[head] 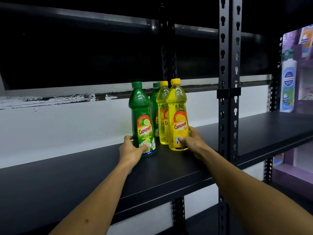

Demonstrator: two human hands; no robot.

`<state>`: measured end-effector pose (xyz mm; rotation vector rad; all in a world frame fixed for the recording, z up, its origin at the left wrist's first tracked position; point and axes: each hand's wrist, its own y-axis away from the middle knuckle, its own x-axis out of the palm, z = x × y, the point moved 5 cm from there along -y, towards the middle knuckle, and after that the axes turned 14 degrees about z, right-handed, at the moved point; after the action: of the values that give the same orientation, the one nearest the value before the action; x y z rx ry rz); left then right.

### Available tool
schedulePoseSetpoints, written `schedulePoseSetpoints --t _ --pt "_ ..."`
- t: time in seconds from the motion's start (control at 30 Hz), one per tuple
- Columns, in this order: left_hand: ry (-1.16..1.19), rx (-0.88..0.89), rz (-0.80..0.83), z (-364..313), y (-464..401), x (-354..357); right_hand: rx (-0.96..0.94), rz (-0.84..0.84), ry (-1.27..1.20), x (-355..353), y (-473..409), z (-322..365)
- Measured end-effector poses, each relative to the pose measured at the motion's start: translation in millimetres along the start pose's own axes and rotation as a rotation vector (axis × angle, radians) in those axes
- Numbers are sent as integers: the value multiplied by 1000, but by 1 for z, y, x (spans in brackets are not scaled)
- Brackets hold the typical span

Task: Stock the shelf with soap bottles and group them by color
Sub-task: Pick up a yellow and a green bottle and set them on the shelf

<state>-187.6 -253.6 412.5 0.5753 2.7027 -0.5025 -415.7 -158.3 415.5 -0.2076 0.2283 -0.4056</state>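
Four soap bottles stand upright on the black shelf board (67, 180). My left hand (131, 150) grips the base of the front green bottle (141, 114), thumb across its lime label. My right hand (193, 141) grips the lower part of the front yellow bottle (177, 106), thumb on its lemon label. A second green bottle (154, 100) stands behind, mostly hidden. A second yellow bottle (162, 107) stands just behind the front yellow one. Greens are on the left, yellows on the right.
A black slotted upright post (228, 99) stands right of the bottles. The shelf board continues past it to the right (274, 129). Far right, a white and blue bottle (288, 85) stands in a purple display. Another shelf beam (101, 19) runs overhead.
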Motion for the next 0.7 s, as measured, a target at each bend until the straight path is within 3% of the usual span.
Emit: schedulePoseSetpoints --t 0.7 --pt "-33 17 -21 1 1 1 -19 -8 53 2 6 5"
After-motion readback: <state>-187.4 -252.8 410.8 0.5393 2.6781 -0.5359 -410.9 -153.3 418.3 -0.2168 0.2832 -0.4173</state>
